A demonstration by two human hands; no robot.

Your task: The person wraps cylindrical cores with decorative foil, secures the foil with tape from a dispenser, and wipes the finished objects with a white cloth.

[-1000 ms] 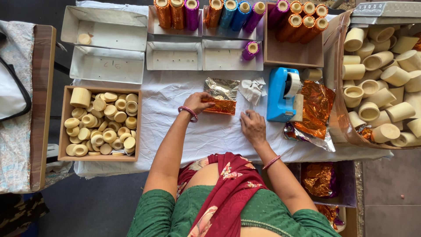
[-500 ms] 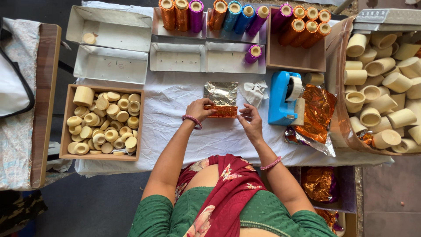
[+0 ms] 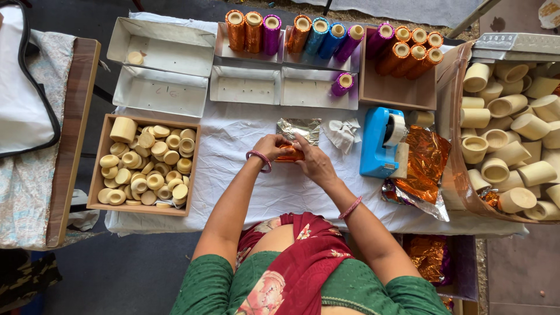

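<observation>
Your left hand point(image 3: 269, 147) and right hand point(image 3: 315, 163) pinching an orange foil piece point(image 3: 290, 154), silver foil sheet point(image 3: 298, 129) just beyond, blue tape dispenser point(image 3: 379, 143) right on the worktop point(image 3: 262, 186)

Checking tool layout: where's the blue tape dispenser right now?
Head view: the blue tape dispenser stands on the white tablecloth, just right of both hands, with orange foil sheets at its right.

1. both forearms reach forward and angle inward, so the two hands meet at the middle.
2. the left hand point(image 3: 269, 146) lies palm down, fingers curled, its fingertips pointing toward the right hand's fingers; a pink bangle sits on its wrist.
3. the right hand point(image 3: 315, 163) lies palm down, fingers stretched forward and bent at the tips, touching the left fingertips; a pink bangle rings its wrist further back.
4. both elbows are bent, in green sleeves.
</observation>
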